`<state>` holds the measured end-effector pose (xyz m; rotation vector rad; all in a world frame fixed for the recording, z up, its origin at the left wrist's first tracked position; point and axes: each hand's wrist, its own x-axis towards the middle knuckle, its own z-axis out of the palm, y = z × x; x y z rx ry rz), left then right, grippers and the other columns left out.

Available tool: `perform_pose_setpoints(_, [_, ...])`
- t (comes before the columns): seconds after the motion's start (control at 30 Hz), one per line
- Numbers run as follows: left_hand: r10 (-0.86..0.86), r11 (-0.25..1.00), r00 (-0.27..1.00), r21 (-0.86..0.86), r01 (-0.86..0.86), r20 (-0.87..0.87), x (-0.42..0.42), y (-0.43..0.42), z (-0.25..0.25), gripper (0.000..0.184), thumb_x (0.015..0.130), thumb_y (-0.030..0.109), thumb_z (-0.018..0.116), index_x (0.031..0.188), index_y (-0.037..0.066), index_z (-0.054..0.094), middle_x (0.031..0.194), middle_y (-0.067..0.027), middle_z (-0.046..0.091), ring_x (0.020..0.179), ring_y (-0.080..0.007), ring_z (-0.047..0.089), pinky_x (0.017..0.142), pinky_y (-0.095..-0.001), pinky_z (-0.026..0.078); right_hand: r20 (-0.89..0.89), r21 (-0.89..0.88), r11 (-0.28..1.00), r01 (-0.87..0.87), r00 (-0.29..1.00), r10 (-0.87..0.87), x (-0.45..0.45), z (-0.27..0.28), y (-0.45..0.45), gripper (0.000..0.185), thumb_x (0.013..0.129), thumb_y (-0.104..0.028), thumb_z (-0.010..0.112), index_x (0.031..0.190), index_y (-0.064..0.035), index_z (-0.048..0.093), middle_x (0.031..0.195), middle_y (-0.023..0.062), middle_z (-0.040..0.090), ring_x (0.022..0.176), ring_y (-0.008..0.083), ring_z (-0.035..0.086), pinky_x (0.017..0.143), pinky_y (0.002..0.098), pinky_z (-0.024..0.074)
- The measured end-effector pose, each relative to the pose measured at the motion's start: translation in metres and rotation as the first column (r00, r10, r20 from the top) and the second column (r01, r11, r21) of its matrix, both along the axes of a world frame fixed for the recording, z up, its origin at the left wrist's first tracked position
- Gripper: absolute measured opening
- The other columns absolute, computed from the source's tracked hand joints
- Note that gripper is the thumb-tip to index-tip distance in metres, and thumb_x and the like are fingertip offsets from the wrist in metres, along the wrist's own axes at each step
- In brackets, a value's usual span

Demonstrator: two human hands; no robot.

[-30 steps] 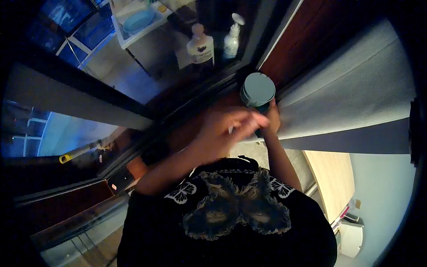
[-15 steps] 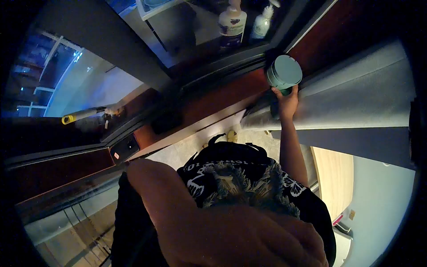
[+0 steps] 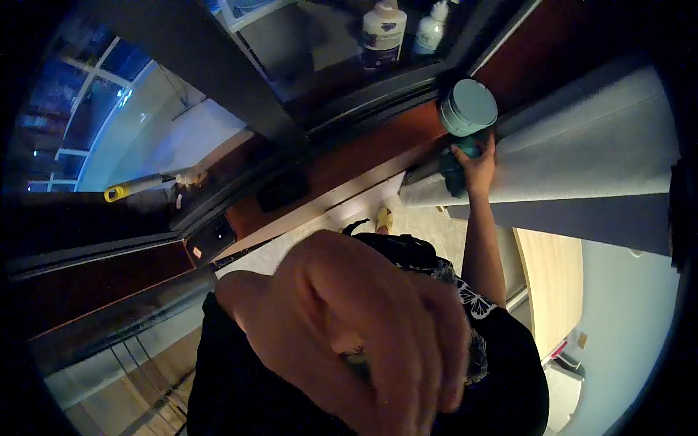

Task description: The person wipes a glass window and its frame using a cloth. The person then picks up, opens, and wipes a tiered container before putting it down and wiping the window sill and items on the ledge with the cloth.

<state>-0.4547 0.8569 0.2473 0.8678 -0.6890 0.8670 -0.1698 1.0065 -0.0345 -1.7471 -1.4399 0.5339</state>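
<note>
Close to the camera, my left hand (image 3: 363, 327) fills the lower middle of the view. Its fingers are bent and a gap shows between them and the thumb side; I see nothing held there, though the fingertips run out of view. My right hand (image 3: 479, 171) reaches to the sill at upper right, gripping a dark green cloth (image 3: 454, 176) that hangs down below the thumb. Just beyond these fingers stands a round tub (image 3: 470, 107) with a pale green lid, on the red-brown sill (image 3: 396, 138). Whether the hand touches the tub is hidden.
Beyond the dark window frame (image 3: 225, 80) stand a pump bottle (image 3: 383, 40) and a smaller one (image 3: 430, 33). A yellow-ended stick (image 3: 134, 187) lies at left. On the sill rests a dark phone-like object (image 3: 211, 238). A grey curtain (image 3: 582, 145) hangs at right.
My left hand has risen and turned, its fingers now bent in front of my body. The right hand has shifted slightly, showing more green cloth near the tub.
</note>
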Motion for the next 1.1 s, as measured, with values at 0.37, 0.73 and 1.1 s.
perform_pose_setpoints(0.37, [0.304,0.602,0.397,-0.149,-0.785,-0.866,-0.023,0.016,-0.089,0.043,0.108,0.033,0.051,0.1,-0.004,0.071,0.096,-0.019,0.073,0.094,-0.0285,0.07,0.088,-0.0366,0.054,0.015,-0.072,0.997,-0.003,1.0,0.005,0.008,0.028,-0.04,0.052,0.083,-0.032,0.085,0.123,-0.0046,0.067,0.108,0.0158,0.073,0.095,0.0266,0.071,0.083,0.0371,0.0559])
perform_pose_setpoints(0.73, [0.401,0.666,0.048,0.255,-0.701,-0.915,0.023,0.015,-0.176,0.049,0.1,0.039,0.066,0.132,0.003,0.059,0.121,-0.0126,0.067,0.116,-0.0206,0.061,0.101,-0.0364,0.047,-0.962,-0.006,0.827,-0.562,-0.223,-0.159,-0.07,0.085,-0.131,0.065,0.107,-0.057,0.031,0.152,-0.0128,0.044,0.145,0.0128,0.056,0.13,0.0315,0.056,0.113,0.0465,0.0422])
perform_pose_setpoints(1.1, [0.686,0.249,-0.26,0.555,-0.794,-0.68,0.009,0.017,-0.138,0.024,0.092,0.02,0.075,0.106,0.001,0.073,0.091,-0.0118,0.074,0.084,-0.0185,0.07,0.076,-0.0325,0.053,-0.84,0.231,0.783,-0.577,0.289,0.46,-0.082,0.111,-0.144,0.079,0.097,-0.055,0.057,0.157,-0.0092,0.034,0.15,0.0133,0.05,0.14,0.0251,0.045,0.118,0.0401,0.0327])
